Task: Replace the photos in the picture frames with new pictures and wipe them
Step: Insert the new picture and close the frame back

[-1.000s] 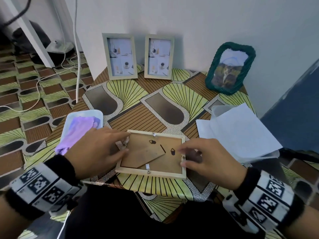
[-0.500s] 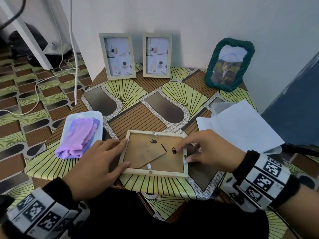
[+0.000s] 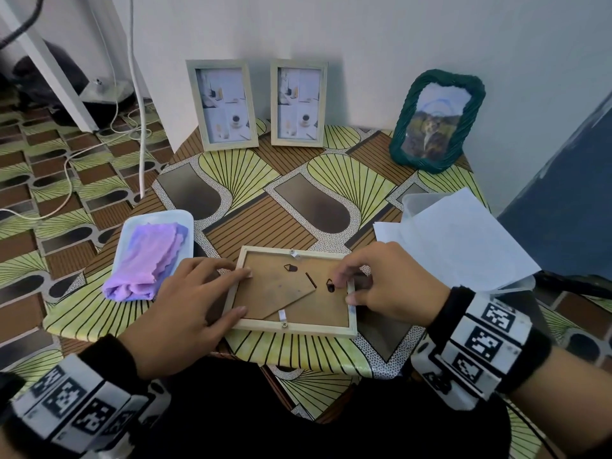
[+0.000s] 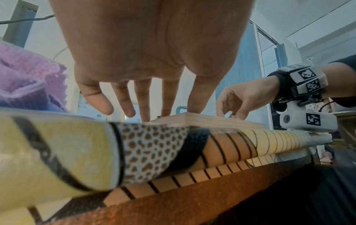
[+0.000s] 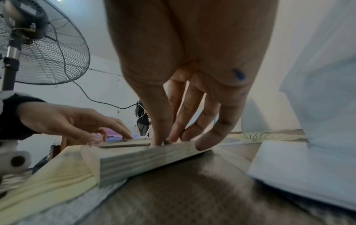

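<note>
White walls met behind a small table covered in a cloth patterned in yellow-green fans and brown stripes; the floor carried the same pattern, with white cables trailing over it at ten o'clock. From the right wrist view a pedestal fan stood against the wall. At nine o'clock on the table a pale tray held a folded purple cloth. At three o'clock a clear plastic container held white paper sheets that overhung its rim. Along the wall at twelve o'clock stood two light wooden frames with photos, upright, and at two o'clock a green woven frame leaned back. Nearest the person, at six o'clock, a wooden picture frame lay face down on the table, its brown backing board and folded stand uppermost. The left hand lay with straight fingers pressing on the frame's left rail. The right hand had its fingers curled down onto the right rail beside a small clip; whether it pinched anything could not be told
</note>
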The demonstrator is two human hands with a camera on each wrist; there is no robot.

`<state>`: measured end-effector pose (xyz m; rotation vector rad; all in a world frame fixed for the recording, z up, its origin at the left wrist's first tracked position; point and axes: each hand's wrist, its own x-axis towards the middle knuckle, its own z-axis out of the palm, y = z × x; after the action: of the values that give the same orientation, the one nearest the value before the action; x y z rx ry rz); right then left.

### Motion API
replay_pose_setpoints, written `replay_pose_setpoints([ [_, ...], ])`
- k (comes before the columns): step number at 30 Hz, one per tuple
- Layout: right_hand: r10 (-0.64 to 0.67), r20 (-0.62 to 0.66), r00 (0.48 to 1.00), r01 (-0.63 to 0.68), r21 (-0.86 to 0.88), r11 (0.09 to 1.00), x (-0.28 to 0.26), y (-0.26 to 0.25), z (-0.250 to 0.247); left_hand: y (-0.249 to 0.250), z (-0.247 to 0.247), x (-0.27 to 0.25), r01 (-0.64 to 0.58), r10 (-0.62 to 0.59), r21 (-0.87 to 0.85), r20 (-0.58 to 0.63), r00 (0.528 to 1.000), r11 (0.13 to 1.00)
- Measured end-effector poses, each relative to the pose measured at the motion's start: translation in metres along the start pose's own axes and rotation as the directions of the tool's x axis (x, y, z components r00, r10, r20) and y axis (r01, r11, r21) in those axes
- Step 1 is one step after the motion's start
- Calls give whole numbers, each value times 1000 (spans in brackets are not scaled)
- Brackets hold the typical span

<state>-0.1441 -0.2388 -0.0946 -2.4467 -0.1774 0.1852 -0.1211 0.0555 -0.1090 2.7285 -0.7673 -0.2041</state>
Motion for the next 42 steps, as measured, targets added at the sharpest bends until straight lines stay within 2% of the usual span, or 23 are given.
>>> replay_pose_setpoints([
  [9,-100,-28,995,96,-117,988,1,-1,8,1,5,-3,8,-8,5,-6,1000,1000],
  [14,-94,93,991,106,-139,985,0,1,-7,-1,10,-2,-82,82,55,-4,997,995],
  [20,-59,104,993,63,-36,997,5,6,-9,-2,13,0,-124,124,50,0,992,991],
  [23,-45,118,992,51,-53,997,10,5,-9,-3,11,3,-150,150,43,7,989,988],
  [29,-32,92,995,37,-52,998,20,-1,4,-2,6,5,-159,159,43,-2,987,986],
  [34,-49,67,997,55,-92,994,13,-1,1,0,1,4,-134,130,152,39,991,979],
  [36,-75,10,997,75,-84,994,10,0,2,3,0,2,-133,131,170,21,991,976],
  [39,-55,-98,994,43,-117,992,10,2,1,5,-1,2,-193,188,192,44,981,962],
  [42,4,-18,1000,-7,-158,987,11,4,1,7,3,2,-274,247,272,132,960,922],
])
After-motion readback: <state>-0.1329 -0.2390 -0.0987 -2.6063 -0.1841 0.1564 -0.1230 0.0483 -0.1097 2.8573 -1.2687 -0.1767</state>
